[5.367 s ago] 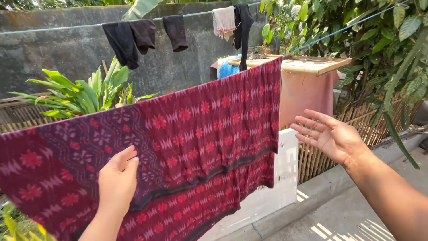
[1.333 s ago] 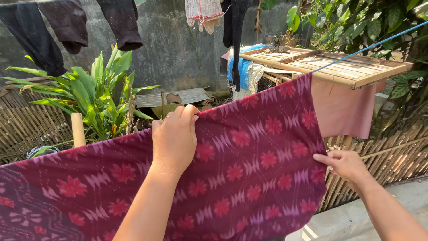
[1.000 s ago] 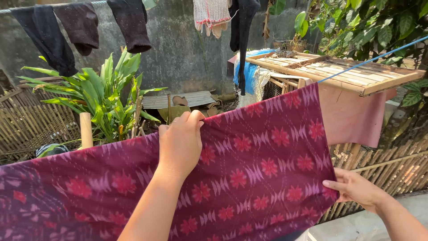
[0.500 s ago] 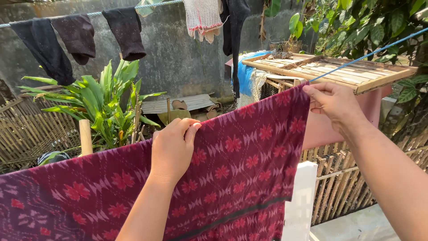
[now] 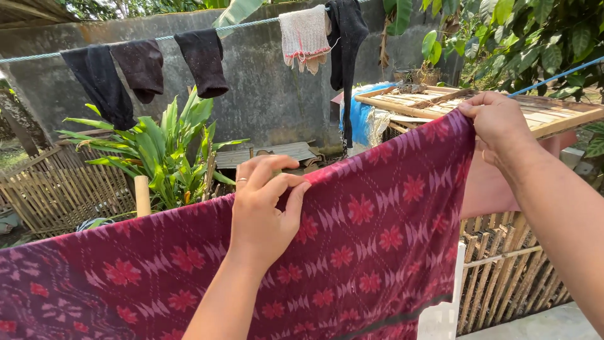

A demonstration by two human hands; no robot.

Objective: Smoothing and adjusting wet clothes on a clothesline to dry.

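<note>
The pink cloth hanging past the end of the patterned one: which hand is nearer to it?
Right. The right hand grips the top corner of the maroon patterned cloth, directly beside the pink cloth. The left hand pinches the same top edge farther along, well away from it.

Outdoor yard, bright sun. Grey concrete wall (image 5: pixel 270 94) at the back. A clothesline (image 5: pixel 38 56) runs across it, carrying dark socks (image 5: pixel 201 60) and a pale cloth (image 5: pixel 305 34). Broad-leaved green plant (image 5: pixel 167 148) stands before the wall. Bamboo fence (image 5: pixel 56 195) at left, another at lower right. Wooden slatted rack (image 5: pixel 440 104) at right, under leafy branches.
</note>
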